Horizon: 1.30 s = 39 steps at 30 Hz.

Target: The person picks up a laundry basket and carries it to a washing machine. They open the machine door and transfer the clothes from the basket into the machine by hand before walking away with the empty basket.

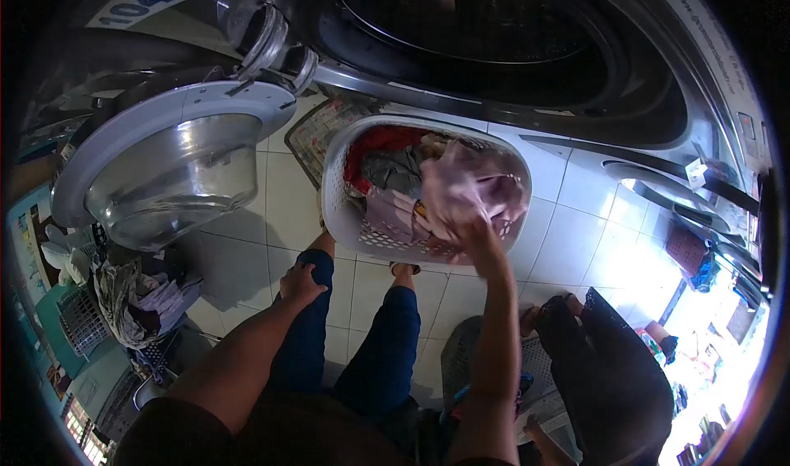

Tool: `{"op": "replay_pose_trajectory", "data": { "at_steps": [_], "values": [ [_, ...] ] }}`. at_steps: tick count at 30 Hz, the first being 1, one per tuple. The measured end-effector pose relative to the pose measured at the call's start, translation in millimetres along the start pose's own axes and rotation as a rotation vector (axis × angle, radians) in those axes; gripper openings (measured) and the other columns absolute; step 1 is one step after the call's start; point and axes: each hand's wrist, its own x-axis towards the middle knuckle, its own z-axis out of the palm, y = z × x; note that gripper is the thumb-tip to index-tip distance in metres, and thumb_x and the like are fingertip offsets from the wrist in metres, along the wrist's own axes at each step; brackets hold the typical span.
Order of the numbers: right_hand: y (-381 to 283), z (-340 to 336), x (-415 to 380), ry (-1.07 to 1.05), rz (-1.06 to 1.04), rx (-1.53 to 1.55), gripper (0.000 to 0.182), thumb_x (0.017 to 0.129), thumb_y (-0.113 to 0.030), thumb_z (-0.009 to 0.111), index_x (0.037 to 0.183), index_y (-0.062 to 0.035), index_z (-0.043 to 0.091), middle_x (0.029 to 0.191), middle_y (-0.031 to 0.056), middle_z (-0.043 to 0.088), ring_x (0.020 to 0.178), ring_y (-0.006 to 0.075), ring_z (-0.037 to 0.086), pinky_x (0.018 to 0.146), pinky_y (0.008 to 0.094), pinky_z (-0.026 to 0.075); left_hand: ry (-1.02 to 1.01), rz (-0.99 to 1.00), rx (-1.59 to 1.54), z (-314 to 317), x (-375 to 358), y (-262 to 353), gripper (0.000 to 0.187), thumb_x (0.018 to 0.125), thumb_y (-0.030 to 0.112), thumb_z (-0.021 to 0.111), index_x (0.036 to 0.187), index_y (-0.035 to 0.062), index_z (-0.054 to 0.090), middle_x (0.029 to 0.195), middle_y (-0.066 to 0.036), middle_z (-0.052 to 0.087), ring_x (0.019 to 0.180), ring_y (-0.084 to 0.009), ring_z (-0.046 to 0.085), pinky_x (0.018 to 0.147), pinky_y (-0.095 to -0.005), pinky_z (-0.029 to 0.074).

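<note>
Over one white laundry basket (341, 211), my right hand (476, 237) is gripping one pink garment (465, 188).
My left hand (300, 283) is resting loosely on my knee, holding nothing; one washer door (177, 157) is standing open beside.

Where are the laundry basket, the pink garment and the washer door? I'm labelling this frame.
laundry basket (341, 211): head view, on its white left wall.
pink garment (461, 186): head view, on the bunched cloth above the right hand.
washer door (164, 178): head view, on its glass bowl.

Right hand (476, 234) extended forward, arm straight, fingers closed. Left hand (299, 283) resting on left knee, fingers relaxed.
</note>
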Motion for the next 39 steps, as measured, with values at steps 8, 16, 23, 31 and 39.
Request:
{"op": "replay_pose_trajectory", "data": {
  "at_steps": [8,16,23,31,39],
  "values": [
    [-210,-69,262,-0.281,-1.205,-0.216,0.034,0.084,-0.034,0.048,0.102,-0.0058,0.051,0.086,0.0060,0.057,0.078,0.0146,0.053,0.068,0.0295,0.045,0.006,-0.036,0.003,12,-2,4,0.061,0.063,0.041,0.068,0.114,0.0137,0.049,0.114,-0.008,0.046,0.104,-0.0267,0.048,0.083,-0.0398,0.043],
    [-33,28,174,0.313,-0.148,-1.423,0.070,0.077,-0.044,0.055,0.133,-0.0170,0.022,0.115,0.0155,0.049,0.103,0.0319,0.049,0.078,0.0454,0.046,-0.012,-0.020,0.016,6,0,7,0.061,0.064,0.042,0.068,0.114,0.0137,0.049,0.114,-0.009,0.046,0.106,-0.0268,0.046,0.083,-0.0396,0.043],
    [82,33,132,0.427,-0.431,-1.399,0.018,0.073,-0.016,0.055,0.089,-0.0068,0.055,0.105,0.0094,0.045,0.104,0.0273,0.042,0.078,0.0440,0.041,-0.025,-0.044,0.040,-1,5,10,0.062,0.063,0.042,0.067,0.115,0.0140,0.048,0.116,-0.009,0.045,0.107,-0.0270,0.046,0.085,-0.0415,0.041],
    [-10,43,73,0.179,-0.398,-0.403,0.011,0.076,-0.012,0.054,0.081,-0.0028,0.056,0.089,0.0123,0.055,0.085,0.0292,0.053,0.074,0.0386,0.044,-0.036,-0.053,-0.006,4,12,6,0.061,0.063,0.040,0.068,0.114,0.0136,0.048,0.115,-0.009,0.045,0.108,-0.0266,0.045,0.086,-0.0425,0.040],
    [-9,-24,82,0.317,-0.394,-1.135,0.022,0.074,-0.019,0.056,0.088,-0.0020,0.059,0.069,0.0131,0.057,0.062,0.0236,0.058,0.058,0.0313,0.047,0.004,-0.046,0.024,7,9,8,0.058,0.064,0.041,0.067,0.112,0.0139,0.049,0.113,-0.008,0.046,0.106,-0.0261,0.046,0.084,-0.0417,0.042]
  ]
}}
